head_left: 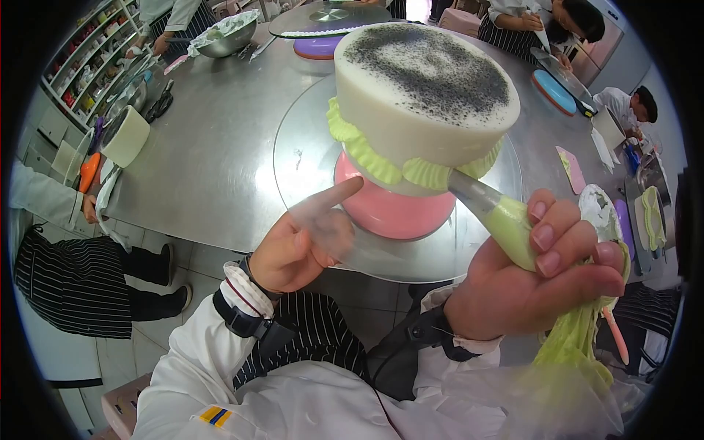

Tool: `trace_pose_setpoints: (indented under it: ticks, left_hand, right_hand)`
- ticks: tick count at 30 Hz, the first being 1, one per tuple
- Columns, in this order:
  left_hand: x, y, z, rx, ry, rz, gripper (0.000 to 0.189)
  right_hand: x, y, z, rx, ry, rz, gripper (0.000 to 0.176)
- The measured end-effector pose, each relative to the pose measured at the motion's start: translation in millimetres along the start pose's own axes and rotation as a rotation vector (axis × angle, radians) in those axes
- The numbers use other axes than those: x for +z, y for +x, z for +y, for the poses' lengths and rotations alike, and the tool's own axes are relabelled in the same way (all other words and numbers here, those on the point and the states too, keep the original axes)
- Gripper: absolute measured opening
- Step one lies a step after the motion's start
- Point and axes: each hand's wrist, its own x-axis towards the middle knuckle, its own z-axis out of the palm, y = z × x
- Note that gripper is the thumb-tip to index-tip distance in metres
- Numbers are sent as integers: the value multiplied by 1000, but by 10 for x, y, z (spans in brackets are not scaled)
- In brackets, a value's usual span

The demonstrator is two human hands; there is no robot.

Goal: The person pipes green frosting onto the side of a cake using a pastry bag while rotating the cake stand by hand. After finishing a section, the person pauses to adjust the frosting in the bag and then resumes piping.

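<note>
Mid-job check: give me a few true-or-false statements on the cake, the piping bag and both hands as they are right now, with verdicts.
1. The right hand grips a piping bag of green cream. True.
2. The bag's nozzle is over the top of the cake. False: it meets the cake's lower edge, at the green ruffle.
3. The cake's top is dusted with dark speckles. True.
4. The cake sits on a blue stand. False: it sits on a pink stand on a glass turntable.
5. The left hand holds a spatula. False: it holds nothing. Its index finger is stretched out at the turntable's rim.
</note>
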Motion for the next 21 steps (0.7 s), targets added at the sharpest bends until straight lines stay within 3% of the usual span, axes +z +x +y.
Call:
trace_pose_setpoints:
  ticks: [5,21]
  left_hand:
    - [18,1,-14,-11,82,47,97]
    - [-8,5,-19,4,64,21,91]
  right_hand:
    - [11,3,-10,4,4,1,29]
    - [16,-5,-2,23,36,-49,29]
